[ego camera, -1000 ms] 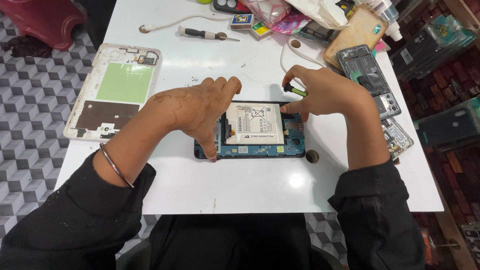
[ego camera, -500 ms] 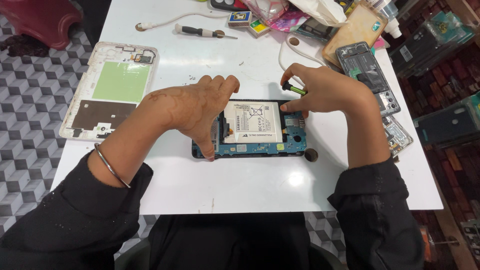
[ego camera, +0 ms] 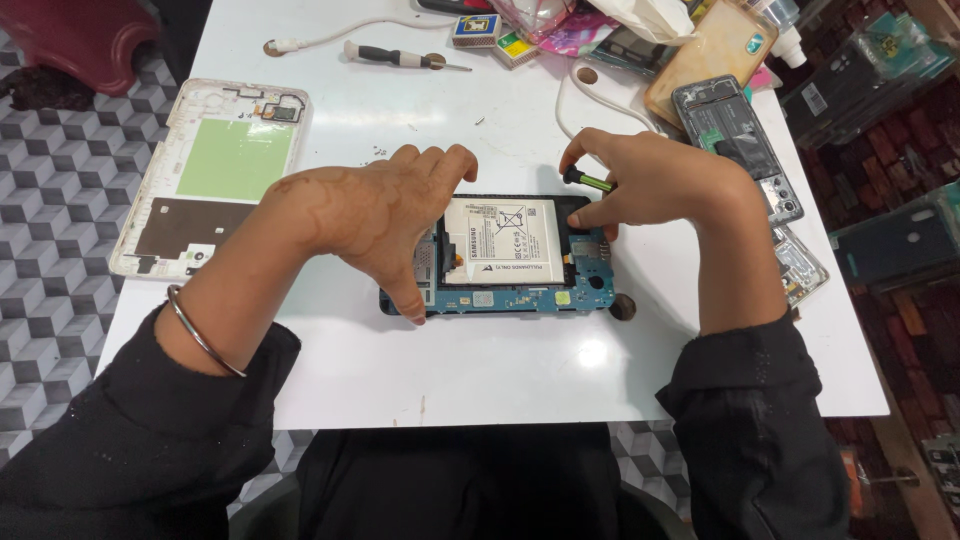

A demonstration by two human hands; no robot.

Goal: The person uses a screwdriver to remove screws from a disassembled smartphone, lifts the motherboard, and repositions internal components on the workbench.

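Head view, looking straight down. At the middle of the white glossy table (ego camera: 480,370), an opened tablet with blue circuit boards and a flat white battery (ego camera: 505,256), long axis running left to right across the body, lying directly between both hands. Left hand (ego camera: 375,225) arched over the tablet's left end, fingers spread, thumb braced at the near edge and fingertips curled over the far edge, steadying the frame. Right hand (ego camera: 665,180) closed in a pinch round a small screwdriver with a yellow-green grip and black cap (ego camera: 588,181), held at the tablet's far right corner; tip hidden under the fingers, so contact with a screw cannot be told. Right hand nearer the working corner, left hand nearer the bulk of the body. Thin silver metal bangle (ego camera: 200,335) on the left wrist, black cloth sleeves on both arms.

Well apart on the left, a detached white plastic back cover with a pale green inner panel (ego camera: 215,170), lying face down. Far edge: a black-and-white handled screwdriver (ego camera: 395,56) beside a white cable (ego camera: 330,32). To the right, an opened dark phone chassis (ego camera: 735,140) and a tan phone case (ego camera: 705,60), touching or overlapping. A small dark round disc (ego camera: 623,306) just beside the tablet's near right corner.
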